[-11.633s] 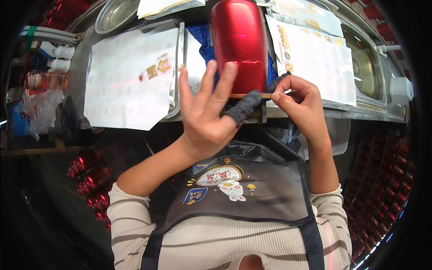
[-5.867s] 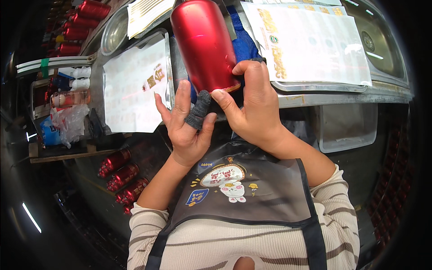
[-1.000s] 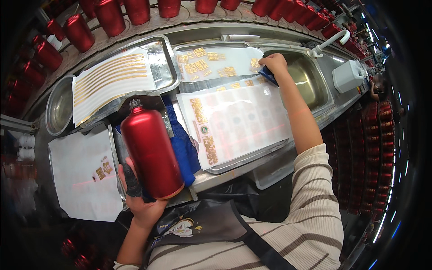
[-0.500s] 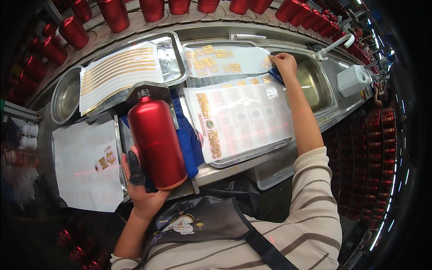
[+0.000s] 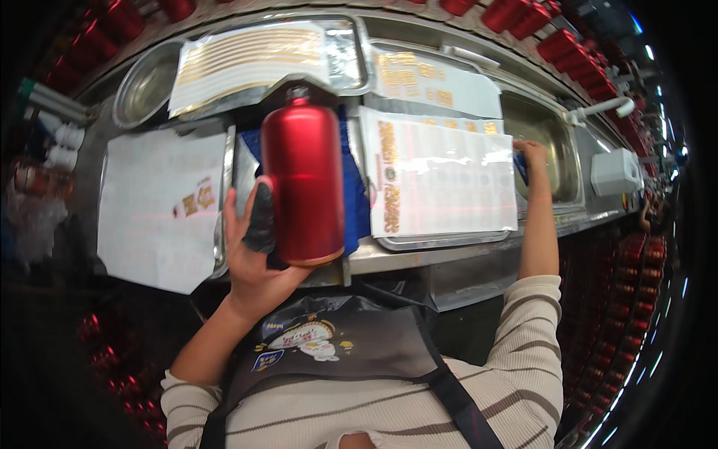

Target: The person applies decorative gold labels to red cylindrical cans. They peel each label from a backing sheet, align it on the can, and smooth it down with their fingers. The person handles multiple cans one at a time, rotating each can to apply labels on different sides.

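From where I'm standing, the right hand is the one that has just been shifting: half a second ago it was reaching over the far decal sheet, and now it is hanging nearer the person, beside the right edge of the white printed sheet, over the near side of the sink. The whole view has been swinging too, so some of the apparent movement is coming from the head. That hand's fingertips seem to be bunching; I can't tell whether they are pinching anything. A dark blue thing is showing under them, held or worn, I can't say. The reach over the decals seems to be ending, to my eye, leaving the left hand alone minding the red bottle.

The left hand is cupping the bottle's lower left side, fingers standing apart, thumb running along the base; it isn't wrapping around it. The bottle is lying over the blue cloth on the counter, between the two near sheets. Its long axis is running away from the person, the neck pointing to the far side and leaning slightly left, the base facing the apron. How steeply it is sloping, I can't judge.
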### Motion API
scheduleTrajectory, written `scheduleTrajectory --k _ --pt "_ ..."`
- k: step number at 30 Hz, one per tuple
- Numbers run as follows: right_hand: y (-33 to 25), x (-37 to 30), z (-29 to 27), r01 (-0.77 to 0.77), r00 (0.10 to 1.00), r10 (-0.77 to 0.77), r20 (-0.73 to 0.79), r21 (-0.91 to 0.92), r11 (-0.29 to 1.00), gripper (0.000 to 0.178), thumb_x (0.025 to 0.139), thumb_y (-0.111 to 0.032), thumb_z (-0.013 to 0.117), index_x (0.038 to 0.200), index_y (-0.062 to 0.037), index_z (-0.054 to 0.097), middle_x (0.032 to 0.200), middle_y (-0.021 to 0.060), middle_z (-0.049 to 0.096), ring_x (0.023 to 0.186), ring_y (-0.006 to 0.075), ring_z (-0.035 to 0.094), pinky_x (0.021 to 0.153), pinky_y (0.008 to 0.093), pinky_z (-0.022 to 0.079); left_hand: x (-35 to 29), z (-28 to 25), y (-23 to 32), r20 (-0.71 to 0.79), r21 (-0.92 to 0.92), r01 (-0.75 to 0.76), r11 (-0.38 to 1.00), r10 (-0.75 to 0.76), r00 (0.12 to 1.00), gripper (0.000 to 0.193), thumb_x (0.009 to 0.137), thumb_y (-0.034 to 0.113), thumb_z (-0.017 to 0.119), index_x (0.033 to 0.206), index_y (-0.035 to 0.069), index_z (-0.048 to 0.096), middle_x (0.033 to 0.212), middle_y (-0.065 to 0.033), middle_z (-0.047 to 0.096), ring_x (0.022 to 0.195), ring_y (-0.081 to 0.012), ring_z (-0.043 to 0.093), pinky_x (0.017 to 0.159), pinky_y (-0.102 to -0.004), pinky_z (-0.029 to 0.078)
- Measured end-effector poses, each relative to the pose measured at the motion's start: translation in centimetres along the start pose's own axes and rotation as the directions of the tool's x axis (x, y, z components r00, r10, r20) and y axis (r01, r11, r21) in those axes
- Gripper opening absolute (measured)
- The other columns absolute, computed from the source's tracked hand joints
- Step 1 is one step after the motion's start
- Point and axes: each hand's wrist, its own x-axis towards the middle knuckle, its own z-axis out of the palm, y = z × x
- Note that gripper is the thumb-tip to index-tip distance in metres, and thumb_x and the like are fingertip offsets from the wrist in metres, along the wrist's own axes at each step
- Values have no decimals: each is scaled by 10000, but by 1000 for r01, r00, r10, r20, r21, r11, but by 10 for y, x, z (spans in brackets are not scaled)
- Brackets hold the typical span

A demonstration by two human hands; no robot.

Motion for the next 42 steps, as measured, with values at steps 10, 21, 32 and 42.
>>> scheduleTrajectory --k 10,21,32,42 --pt "-171 -172 25 467 883 -468 -31 153 871 159 860 -145 793 904 -2 740 798 10 681 726 25 562 682 163 415 -12 14 -12 9 -268 181 946 -185 983 966 743 368 857 1490 14 357 1385 -168 547 1289 -349 511 1196 -570 109" --pt "-299 -344 136 588 638 -644 423 274 761 226 788 -214 816 751 -12 723 589 7 584 541 76 441 735 276 428 -14 17 -28 188 -388 256 885 -195 962 969 738 408 857 1475 3 375 1431 -185 509 1365 -341 450 1184 -529 131" --pt "-292 -326 165 573 673 -630 388 265 776 180 765 -206 810 760 -50 719 647 40 588 748 168 515 678 302 436 26 18 -21 251 -796 430 426 -413 875 596 917 152 712 1389 -69 422 1370 -184 543 1276 -204 528 1065 -332 430" --pt "-291 -325 176 517 718 -606 342 321 793 192 768 -191 809 779 -40 692 765 32 597 681 118 507 595 260 408 32 20 -7 150 -881 347 320 -507 849 422 901 196 752 1177 -45 544 1124 -159 668 1020 -158 652 865 -293 536"
